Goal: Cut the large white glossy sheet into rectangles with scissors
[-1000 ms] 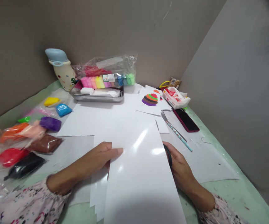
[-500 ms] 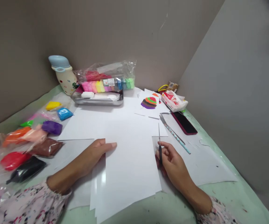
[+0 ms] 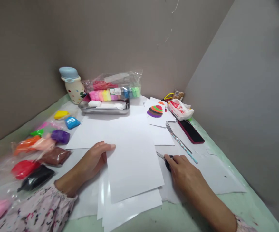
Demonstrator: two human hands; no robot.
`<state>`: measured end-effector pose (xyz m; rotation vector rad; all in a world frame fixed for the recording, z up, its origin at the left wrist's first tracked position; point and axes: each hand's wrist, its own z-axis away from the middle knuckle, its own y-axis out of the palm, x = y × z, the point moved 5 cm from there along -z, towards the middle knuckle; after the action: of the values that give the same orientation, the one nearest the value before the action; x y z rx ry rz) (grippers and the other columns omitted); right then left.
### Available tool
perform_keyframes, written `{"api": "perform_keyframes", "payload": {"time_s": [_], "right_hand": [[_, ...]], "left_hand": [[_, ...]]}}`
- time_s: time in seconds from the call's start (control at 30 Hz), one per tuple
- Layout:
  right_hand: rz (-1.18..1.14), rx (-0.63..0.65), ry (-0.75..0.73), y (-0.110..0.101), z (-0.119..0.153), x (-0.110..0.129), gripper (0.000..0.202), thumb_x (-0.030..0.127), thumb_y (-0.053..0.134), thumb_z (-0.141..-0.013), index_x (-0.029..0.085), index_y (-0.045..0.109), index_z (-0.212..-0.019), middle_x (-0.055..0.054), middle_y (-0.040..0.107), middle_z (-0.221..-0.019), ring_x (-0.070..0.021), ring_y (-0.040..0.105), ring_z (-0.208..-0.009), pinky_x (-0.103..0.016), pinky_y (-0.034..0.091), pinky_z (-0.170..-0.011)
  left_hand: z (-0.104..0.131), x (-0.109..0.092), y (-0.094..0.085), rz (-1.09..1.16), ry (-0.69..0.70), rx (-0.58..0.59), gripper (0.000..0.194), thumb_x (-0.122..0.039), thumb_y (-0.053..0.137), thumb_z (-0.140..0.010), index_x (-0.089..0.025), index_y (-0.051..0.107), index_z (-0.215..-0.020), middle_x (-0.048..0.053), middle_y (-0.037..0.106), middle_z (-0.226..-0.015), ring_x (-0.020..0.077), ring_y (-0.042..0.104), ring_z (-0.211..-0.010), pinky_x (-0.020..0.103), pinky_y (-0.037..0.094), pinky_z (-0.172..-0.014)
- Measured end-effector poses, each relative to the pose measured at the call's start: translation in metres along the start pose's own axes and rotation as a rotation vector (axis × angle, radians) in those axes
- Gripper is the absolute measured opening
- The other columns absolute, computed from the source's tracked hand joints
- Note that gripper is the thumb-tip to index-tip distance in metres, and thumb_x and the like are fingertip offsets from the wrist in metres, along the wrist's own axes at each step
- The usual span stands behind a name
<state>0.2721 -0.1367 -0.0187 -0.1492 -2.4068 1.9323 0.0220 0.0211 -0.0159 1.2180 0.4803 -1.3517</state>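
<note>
A white sheet of paper [image 3: 134,167] is pinched at its left edge by my left hand [image 3: 93,161], thumb on top. It is raised a little over a stack of white sheets [image 3: 134,211]. Just right of the sheet, my right hand [image 3: 184,169] is closed around the black handles of a pair of scissors [image 3: 168,163]. The blades point left, and their tips lie at or behind the sheet's right edge. Beyond the sheet, cards [image 3: 156,111] bear a striped coloured picture. A fork [image 3: 178,137] lies beyond my right hand, alongside another slim metal utensil.
Bagged coloured clay [image 3: 56,156] spreads along the left. A metal tray [image 3: 105,111] with clay packs and a bottle [image 3: 74,87] stand at the back. On the right are a phone [image 3: 190,131] and a tissue pack [image 3: 180,110]. Walls close off the back and right.
The sheet in my left hand has lifted and separated from the stack below. My right hand has turned over, swinging the scissors from pointing away to pointing left. The view has shifted slightly.
</note>
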Motion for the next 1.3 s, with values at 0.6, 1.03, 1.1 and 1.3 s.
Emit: {"api": "perform_keyframes", "payload": {"time_s": [0.6, 1.03, 1.1, 1.3], "right_hand": [[-1.027, -0.207, 0.078, -0.013, -0.028, 0.062, 0.045, 0.03, 0.06, -0.089, 0.016, 0.062, -0.131, -0.01, 0.071, -0.098, -0.0175, 0.066, -0.076, -0.028, 0.055, -0.065], [-1.48, 0.132, 0.339, 0.013, -0.031, 0.068, 0.043, 0.047, 0.063, -0.088, 0.015, 0.058, -0.116, 0.0, 0.067, -0.067, -0.0168, 0.065, -0.06, -0.024, 0.047, -0.048], [-1.536, 0.164, 0.337, 0.015, -0.031, 0.069, 0.048, 0.049, 0.062, -0.089, 0.014, 0.055, -0.121, -0.002, 0.071, -0.072, -0.0148, 0.062, -0.055, -0.024, 0.046, -0.046], [-1.685, 0.204, 0.377, 0.025, -0.029, 0.067, 0.052, 0.048, 0.061, -0.088, 0.013, 0.054, -0.126, -0.008, 0.076, -0.081, -0.0164, 0.065, -0.056, -0.026, 0.049, -0.047]], "left_hand": [[-0.01, -0.006, -0.006, 0.179, 0.033, -0.046, 0.012, -0.004, 0.064, -0.067, -0.015, 0.067, -0.071, 0.005, 0.072, -0.067, 0.0216, 0.071, -0.061, 0.031, 0.061, -0.06], [-0.018, -0.014, -0.015, 0.393, 0.071, -0.098, 0.029, 0.002, 0.054, -0.077, -0.005, 0.068, -0.102, 0.014, 0.078, -0.087, 0.028, 0.077, -0.075, 0.04, 0.065, -0.076], [-0.018, -0.015, -0.015, 0.412, 0.077, -0.12, 0.032, 0.003, 0.054, -0.078, -0.005, 0.068, -0.105, 0.014, 0.078, -0.089, 0.0281, 0.077, -0.077, 0.04, 0.065, -0.077], [-0.019, -0.018, -0.016, 0.435, 0.097, -0.151, 0.037, 0.004, 0.054, -0.08, -0.009, 0.065, -0.113, 0.012, 0.078, -0.094, 0.027, 0.078, -0.081, 0.039, 0.065, -0.08]]}}
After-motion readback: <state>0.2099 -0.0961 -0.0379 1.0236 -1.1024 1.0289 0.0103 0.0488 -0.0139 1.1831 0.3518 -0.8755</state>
